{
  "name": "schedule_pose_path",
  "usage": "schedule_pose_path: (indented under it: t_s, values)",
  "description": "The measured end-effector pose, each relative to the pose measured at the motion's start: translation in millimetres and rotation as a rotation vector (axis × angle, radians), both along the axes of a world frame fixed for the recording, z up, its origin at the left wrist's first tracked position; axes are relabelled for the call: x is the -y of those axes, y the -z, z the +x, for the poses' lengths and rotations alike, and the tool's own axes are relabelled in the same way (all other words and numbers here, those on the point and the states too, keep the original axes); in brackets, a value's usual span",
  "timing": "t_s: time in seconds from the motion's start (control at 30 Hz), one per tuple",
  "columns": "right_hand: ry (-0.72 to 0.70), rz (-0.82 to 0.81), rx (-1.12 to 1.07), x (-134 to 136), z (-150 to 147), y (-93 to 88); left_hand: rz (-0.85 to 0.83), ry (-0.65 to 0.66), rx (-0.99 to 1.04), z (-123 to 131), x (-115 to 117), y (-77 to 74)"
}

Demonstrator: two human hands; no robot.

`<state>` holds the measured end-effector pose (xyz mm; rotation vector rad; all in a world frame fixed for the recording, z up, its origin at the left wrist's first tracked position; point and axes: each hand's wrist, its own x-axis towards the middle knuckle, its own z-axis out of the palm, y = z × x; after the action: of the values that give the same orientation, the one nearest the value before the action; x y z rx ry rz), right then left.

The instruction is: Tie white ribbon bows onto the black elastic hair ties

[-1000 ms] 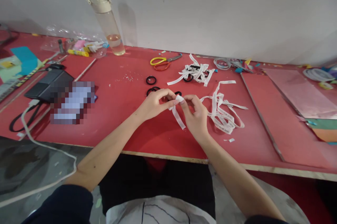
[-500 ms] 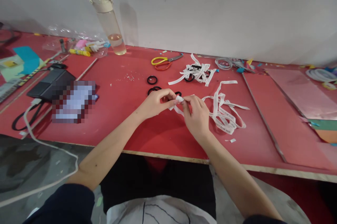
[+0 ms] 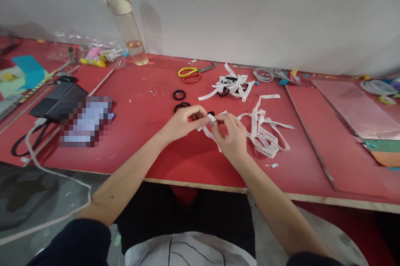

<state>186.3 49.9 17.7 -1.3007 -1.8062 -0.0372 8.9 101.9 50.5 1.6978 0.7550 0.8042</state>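
My left hand [image 3: 184, 123] and my right hand [image 3: 230, 134] meet over the middle of the red table [image 3: 150, 149]. Both pinch the same white printed ribbon strip [image 3: 211, 131], whose free end hangs down between them. A small black ring [image 3: 211, 113] shows just behind the fingertips; whether it is on the strip I cannot tell. Two more black rings [image 3: 179, 94] lie just beyond my left hand. A loose tangle of white ribbon [image 3: 265, 132] lies right of my right hand, and a second pile of ribbon pieces [image 3: 231, 84] sits farther back.
Yellow-and-orange scissors [image 3: 193, 72] lie near the wall. A clear water bottle [image 3: 129, 28] stands at the back left. A black tablet [image 3: 58, 99], a pixelated patch and a white cable [image 3: 46, 166] occupy the left. Coloured paper sheets [image 3: 359, 111] lie right.
My right hand has moved slightly left, closer to my left hand. The hanging part of the strip has become shorter.
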Motion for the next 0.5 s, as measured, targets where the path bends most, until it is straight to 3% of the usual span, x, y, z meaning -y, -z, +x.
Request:
schedule_pose_path:
  t_s: [0.33, 0.5]
  values:
    - [0.069, 0.114, -0.007, 3.0, -5.2, 0.4, -0.106, 0.038, 0.087, 1.2, 1.6, -2.1]
    - [0.036, -0.024, -0.117, 4.8, -4.4, -3.5, -0.023, 0.03, 0.065, 0.1, 3.5, -3.5]
